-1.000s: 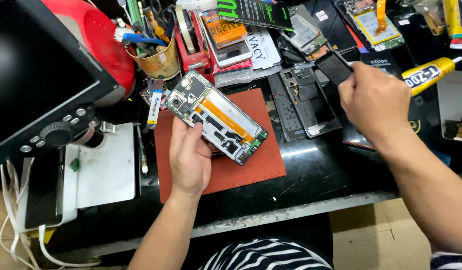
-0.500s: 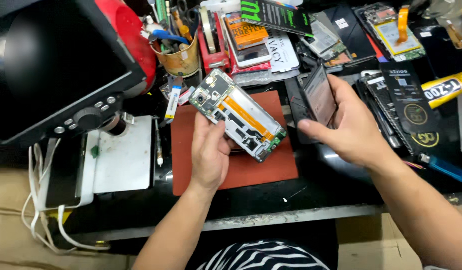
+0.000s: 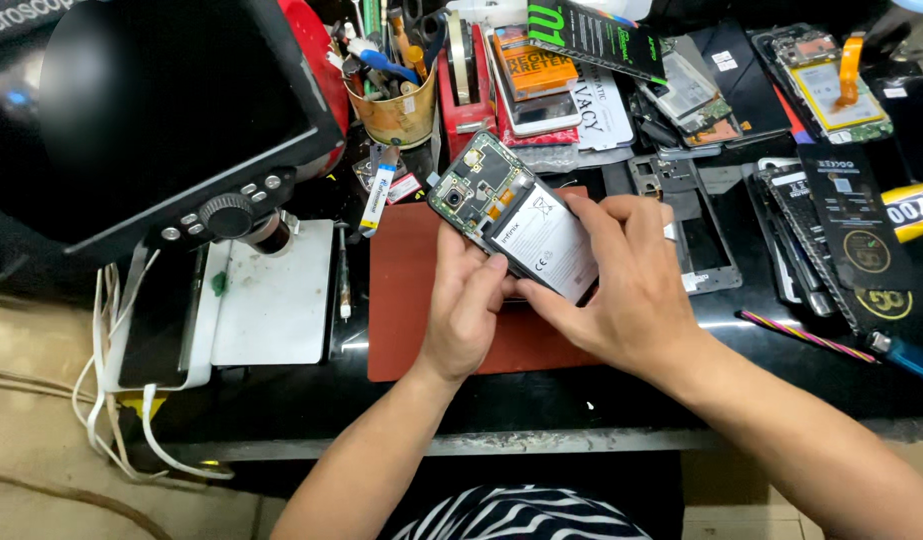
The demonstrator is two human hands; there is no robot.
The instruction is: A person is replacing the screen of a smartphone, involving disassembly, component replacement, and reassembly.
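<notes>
Above the red-brown mat [image 3: 406,300] on the black counter [image 3: 311,390], one opened phone [image 3: 511,215] is held by both hands, its long axis running from far left to near right, camera end far left. Its green circuit board and flat grey battery face up. The left hand [image 3: 466,300] pinches its near edge; the right hand [image 3: 631,285] has fingers [image 3: 596,215] pressed on the battery.
</notes>
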